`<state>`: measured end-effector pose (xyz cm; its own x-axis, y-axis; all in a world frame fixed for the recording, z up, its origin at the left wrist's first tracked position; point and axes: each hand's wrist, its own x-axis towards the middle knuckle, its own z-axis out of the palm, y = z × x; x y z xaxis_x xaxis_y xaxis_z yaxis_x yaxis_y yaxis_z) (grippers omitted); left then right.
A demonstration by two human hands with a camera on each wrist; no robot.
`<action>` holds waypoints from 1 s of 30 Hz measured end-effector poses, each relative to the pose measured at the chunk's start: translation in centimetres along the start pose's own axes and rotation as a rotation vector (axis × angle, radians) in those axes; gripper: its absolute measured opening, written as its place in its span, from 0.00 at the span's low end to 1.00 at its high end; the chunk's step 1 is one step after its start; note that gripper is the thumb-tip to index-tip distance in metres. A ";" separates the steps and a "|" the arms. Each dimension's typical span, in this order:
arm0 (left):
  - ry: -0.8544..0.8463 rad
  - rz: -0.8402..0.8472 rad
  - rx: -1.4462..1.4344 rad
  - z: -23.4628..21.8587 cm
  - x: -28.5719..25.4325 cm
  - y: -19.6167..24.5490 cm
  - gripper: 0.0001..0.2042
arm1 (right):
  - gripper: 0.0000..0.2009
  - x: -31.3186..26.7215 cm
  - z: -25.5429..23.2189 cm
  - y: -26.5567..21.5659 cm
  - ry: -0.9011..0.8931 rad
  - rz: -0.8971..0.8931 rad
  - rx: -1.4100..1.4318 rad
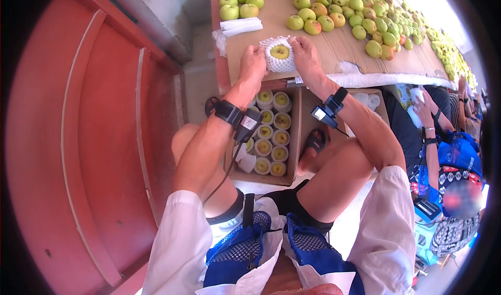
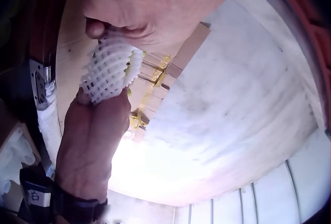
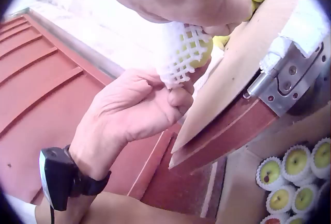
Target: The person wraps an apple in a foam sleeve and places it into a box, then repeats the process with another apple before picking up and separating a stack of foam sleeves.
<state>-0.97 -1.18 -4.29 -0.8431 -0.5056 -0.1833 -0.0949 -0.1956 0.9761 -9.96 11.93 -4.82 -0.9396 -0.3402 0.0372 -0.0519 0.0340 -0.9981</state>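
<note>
A yellow-green apple (image 1: pixel 280 51) sits in a white foam net sleeve (image 1: pixel 270 63), held up near the table's edge between both hands. My left hand (image 1: pixel 252 64) grips the sleeve's left side; my right hand (image 1: pixel 307 59) pinches its right side. In the left wrist view the net (image 2: pixel 109 71) wraps the fruit, with the right hand (image 2: pixel 95 125) below it. The right wrist view shows the left hand (image 3: pixel 147 100) with its fingers curled at the sleeve's lower end, and green skin showing through the mesh.
Below the table edge stands a cardboard box (image 1: pixel 296 138) with rows of sleeved apples. Flat foam sleeves (image 1: pixel 241 27) and a few loose apples (image 1: pixel 229 12) lie at the table's left. A large apple pile (image 1: pixel 360 13) spreads rightward. Another person's arm (image 1: pixel 429 117) works at right.
</note>
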 end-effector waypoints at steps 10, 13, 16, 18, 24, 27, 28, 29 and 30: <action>0.005 0.044 -0.160 0.4 -1.2 1.6 0.10 | 0.15 -0.4 0.3 -2.4 0.005 -0.047 0.181; 0.019 0.024 -0.034 0.4 -2.0 2.9 0.10 | 0.15 -0.1 0.4 -2.5 -0.006 -0.049 0.206; 0.009 0.064 -0.020 0.2 -1.9 2.9 0.11 | 0.15 -0.5 0.4 -3.2 -0.012 -0.064 0.218; 0.016 0.088 -0.082 0.2 -2.0 2.8 0.10 | 0.14 -0.4 0.5 -3.6 -0.017 -0.084 0.221; 0.000 0.165 -0.235 0.7 -2.1 2.8 0.11 | 0.13 0.0 0.9 -4.0 -0.005 -0.185 0.259; 0.020 0.153 -0.269 0.9 -2.2 3.1 0.11 | 0.12 0.2 1.2 -4.1 0.018 -0.216 0.263; 0.027 0.145 -0.280 0.9 -2.2 3.0 0.11 | 0.12 0.3 1.3 -4.0 0.025 -0.224 0.263; 0.031 0.137 -0.286 0.9 -2.2 3.0 0.11 | 0.12 0.3 1.3 -4.0 0.018 -0.208 0.287; 0.036 0.129 -0.291 0.9 -2.2 3.1 0.11 | 0.11 0.2 1.4 -4.2 0.010 -0.192 0.311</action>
<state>0.07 0.10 -0.80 -0.8187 -0.5701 -0.0690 0.1716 -0.3576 0.9180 -9.47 10.42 -0.70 -0.9261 -0.3033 0.2243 -0.1239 -0.3171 -0.9402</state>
